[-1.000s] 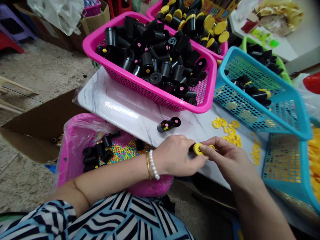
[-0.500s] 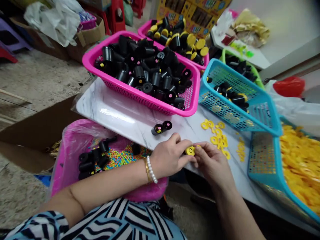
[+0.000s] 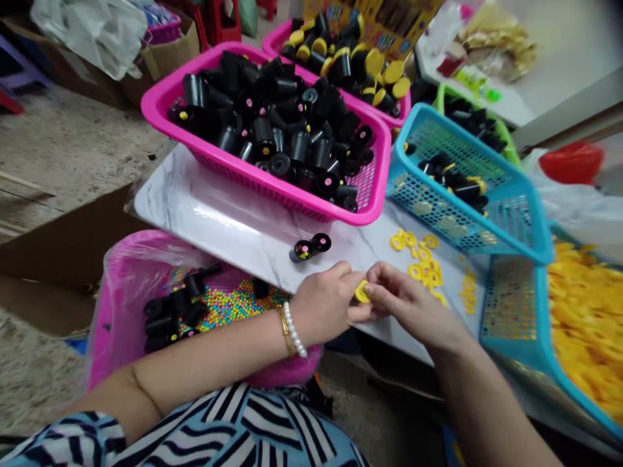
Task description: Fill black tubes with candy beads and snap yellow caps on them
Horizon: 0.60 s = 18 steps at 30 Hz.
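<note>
My left hand (image 3: 325, 301), with a pearl bracelet at the wrist, is closed on a small round yellow plastic cap (image 3: 361, 292). My right hand (image 3: 413, 303) reaches in from the other side, its thumb and fingertips pinched at the cap's edge. Both hands are over the table's front edge. Just beyond my left hand two black cups (image 3: 311, 246) lie on their sides with pink and yellow beads inside. To the right of my hands are several loose yellow ring pieces (image 3: 422, 263) and a little heap of small yellow parts (image 3: 468, 292).
On the marbled table (image 3: 219, 201) stands a pink basket (image 3: 272, 194) full of black cups. Blue baskets (image 3: 516, 337) are on the right, the nearer full of yellow parts. A pink tub (image 3: 114, 285) with coloured beads and black cups sits at the lower left.
The yellow cap has turned between my hands and moved slightly left. My right hand has shifted its fingers up over it. The camera view has moved a little.
</note>
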Each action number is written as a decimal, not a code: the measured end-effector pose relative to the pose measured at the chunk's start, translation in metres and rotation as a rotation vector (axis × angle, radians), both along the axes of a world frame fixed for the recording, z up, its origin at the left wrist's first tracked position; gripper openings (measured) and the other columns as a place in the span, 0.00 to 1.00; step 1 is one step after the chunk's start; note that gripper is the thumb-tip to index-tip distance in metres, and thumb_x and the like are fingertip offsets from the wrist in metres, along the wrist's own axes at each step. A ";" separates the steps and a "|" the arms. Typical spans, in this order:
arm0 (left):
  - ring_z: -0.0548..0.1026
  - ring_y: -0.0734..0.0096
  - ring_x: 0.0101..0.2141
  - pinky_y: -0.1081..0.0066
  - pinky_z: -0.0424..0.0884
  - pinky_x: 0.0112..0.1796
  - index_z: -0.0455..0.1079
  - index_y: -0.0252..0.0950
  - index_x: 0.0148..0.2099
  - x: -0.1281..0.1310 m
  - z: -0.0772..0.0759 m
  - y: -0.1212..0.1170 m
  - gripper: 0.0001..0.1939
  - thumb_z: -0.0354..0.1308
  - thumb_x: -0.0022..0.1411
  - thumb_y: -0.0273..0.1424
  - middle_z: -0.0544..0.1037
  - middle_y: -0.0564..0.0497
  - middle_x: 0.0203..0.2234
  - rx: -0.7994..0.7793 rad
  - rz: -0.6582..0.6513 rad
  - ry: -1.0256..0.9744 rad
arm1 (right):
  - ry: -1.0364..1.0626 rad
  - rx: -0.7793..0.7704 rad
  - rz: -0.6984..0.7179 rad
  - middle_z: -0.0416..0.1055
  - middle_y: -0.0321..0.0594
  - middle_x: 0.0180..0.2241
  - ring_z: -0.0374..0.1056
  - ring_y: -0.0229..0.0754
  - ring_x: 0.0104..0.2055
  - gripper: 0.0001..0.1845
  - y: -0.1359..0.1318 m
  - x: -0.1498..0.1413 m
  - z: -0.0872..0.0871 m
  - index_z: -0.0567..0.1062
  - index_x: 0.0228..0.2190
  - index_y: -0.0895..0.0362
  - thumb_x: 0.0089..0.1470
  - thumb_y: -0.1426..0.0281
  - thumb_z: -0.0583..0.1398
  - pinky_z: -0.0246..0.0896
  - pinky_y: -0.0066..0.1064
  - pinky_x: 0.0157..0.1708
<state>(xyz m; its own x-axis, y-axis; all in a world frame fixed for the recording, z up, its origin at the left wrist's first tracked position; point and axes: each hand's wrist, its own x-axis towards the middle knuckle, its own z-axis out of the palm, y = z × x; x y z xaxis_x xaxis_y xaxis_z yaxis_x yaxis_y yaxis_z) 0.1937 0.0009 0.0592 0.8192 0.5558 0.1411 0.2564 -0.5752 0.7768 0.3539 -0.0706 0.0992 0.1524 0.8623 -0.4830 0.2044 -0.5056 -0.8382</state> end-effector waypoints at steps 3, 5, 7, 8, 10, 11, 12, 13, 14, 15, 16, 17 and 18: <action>0.72 0.68 0.33 0.69 0.71 0.35 0.72 0.35 0.41 0.001 -0.001 0.000 0.13 0.63 0.62 0.40 0.70 0.52 0.33 -0.015 0.011 0.028 | 0.108 -0.009 -0.053 0.69 0.33 0.26 0.69 0.36 0.25 0.26 -0.004 0.007 -0.004 0.66 0.34 0.55 0.50 0.46 0.65 0.66 0.28 0.25; 0.73 0.67 0.33 0.69 0.72 0.35 0.73 0.35 0.41 0.000 -0.002 0.001 0.13 0.62 0.63 0.39 0.71 0.51 0.34 -0.017 0.010 0.039 | 0.163 -0.027 -0.067 0.71 0.36 0.27 0.72 0.39 0.27 0.28 -0.004 0.012 -0.004 0.67 0.38 0.54 0.51 0.44 0.63 0.70 0.32 0.28; 0.73 0.66 0.34 0.68 0.73 0.37 0.73 0.34 0.42 0.000 -0.003 0.001 0.12 0.61 0.64 0.39 0.71 0.50 0.35 -0.007 0.006 0.050 | 0.129 -0.043 -0.032 0.73 0.37 0.28 0.73 0.40 0.27 0.28 -0.003 0.012 -0.001 0.67 0.40 0.54 0.52 0.44 0.62 0.71 0.34 0.30; 0.74 0.66 0.35 0.68 0.73 0.37 0.73 0.34 0.43 -0.001 -0.002 0.001 0.12 0.61 0.64 0.38 0.72 0.49 0.36 -0.001 0.001 0.060 | 0.076 -0.042 0.006 0.72 0.36 0.28 0.72 0.40 0.27 0.27 -0.002 0.009 0.001 0.67 0.40 0.54 0.53 0.45 0.62 0.70 0.33 0.30; 0.74 0.64 0.36 0.67 0.74 0.38 0.73 0.33 0.44 -0.001 -0.001 0.001 0.13 0.59 0.65 0.38 0.72 0.48 0.37 0.009 -0.005 0.091 | -0.084 -0.015 0.070 0.70 0.34 0.25 0.69 0.37 0.25 0.24 -0.001 0.002 0.004 0.67 0.38 0.55 0.55 0.48 0.62 0.67 0.30 0.28; 0.74 0.64 0.36 0.66 0.74 0.38 0.73 0.33 0.45 -0.001 0.000 0.001 0.13 0.59 0.65 0.38 0.72 0.47 0.37 0.012 -0.008 0.108 | -0.178 0.009 0.086 0.69 0.33 0.24 0.68 0.36 0.25 0.22 -0.001 -0.002 0.004 0.67 0.37 0.54 0.56 0.49 0.61 0.65 0.28 0.27; 0.75 0.63 0.36 0.66 0.74 0.38 0.73 0.33 0.45 -0.001 0.000 0.001 0.13 0.59 0.65 0.38 0.73 0.47 0.38 0.016 -0.010 0.123 | -0.268 0.034 0.087 0.68 0.32 0.24 0.67 0.36 0.25 0.21 -0.001 -0.006 0.004 0.66 0.36 0.54 0.57 0.50 0.60 0.63 0.28 0.26; 0.75 0.63 0.36 0.65 0.74 0.38 0.73 0.33 0.45 -0.001 0.001 0.001 0.13 0.59 0.65 0.38 0.73 0.47 0.38 0.021 -0.010 0.134 | -0.337 0.053 0.079 0.68 0.32 0.23 0.65 0.35 0.24 0.20 -0.001 -0.009 0.004 0.66 0.36 0.54 0.58 0.50 0.59 0.62 0.27 0.25; 0.75 0.62 0.37 0.65 0.75 0.39 0.73 0.33 0.45 -0.001 0.001 0.001 0.13 0.59 0.65 0.37 0.73 0.46 0.38 0.027 -0.008 0.142 | -0.359 0.059 0.066 0.67 0.31 0.22 0.64 0.35 0.24 0.19 -0.002 -0.011 0.004 0.66 0.35 0.54 0.59 0.50 0.59 0.61 0.27 0.25; 0.75 0.62 0.37 0.65 0.75 0.39 0.73 0.32 0.45 -0.001 0.001 0.001 0.13 0.59 0.65 0.37 0.73 0.46 0.38 0.034 -0.004 0.146 | -0.336 0.054 0.056 0.66 0.30 0.22 0.63 0.34 0.23 0.20 -0.002 -0.012 0.004 0.65 0.35 0.54 0.58 0.50 0.59 0.60 0.27 0.24; 0.75 0.61 0.37 0.65 0.75 0.40 0.73 0.32 0.45 -0.001 0.001 0.001 0.13 0.59 0.65 0.37 0.73 0.46 0.38 0.040 0.001 0.147 | -0.286 0.047 0.052 0.64 0.29 0.21 0.61 0.34 0.22 0.21 -0.002 -0.014 0.005 0.65 0.35 0.54 0.57 0.49 0.59 0.60 0.27 0.22; 0.75 0.61 0.38 0.65 0.75 0.40 0.73 0.32 0.45 -0.001 0.001 0.001 0.13 0.59 0.65 0.37 0.74 0.45 0.38 0.043 0.009 0.144 | -0.230 0.042 0.052 0.62 0.28 0.21 0.60 0.34 0.21 0.23 -0.002 -0.015 0.006 0.64 0.36 0.54 0.55 0.47 0.59 0.60 0.27 0.21; 0.76 0.61 0.38 0.64 0.75 0.41 0.73 0.32 0.45 -0.001 0.000 0.001 0.13 0.59 0.65 0.37 0.74 0.45 0.38 0.045 0.014 0.138 | -0.178 0.035 0.060 0.62 0.27 0.21 0.61 0.34 0.20 0.24 -0.002 -0.016 0.008 0.64 0.38 0.54 0.55 0.46 0.59 0.61 0.28 0.20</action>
<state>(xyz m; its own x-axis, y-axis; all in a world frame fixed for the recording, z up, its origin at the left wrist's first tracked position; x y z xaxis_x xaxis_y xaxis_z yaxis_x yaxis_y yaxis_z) 0.1931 0.0017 0.0590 0.8247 0.5631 0.0529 0.3673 -0.6044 0.7070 0.3378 -0.0725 0.1071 0.1807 0.8883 -0.4222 0.3802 -0.4590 -0.8030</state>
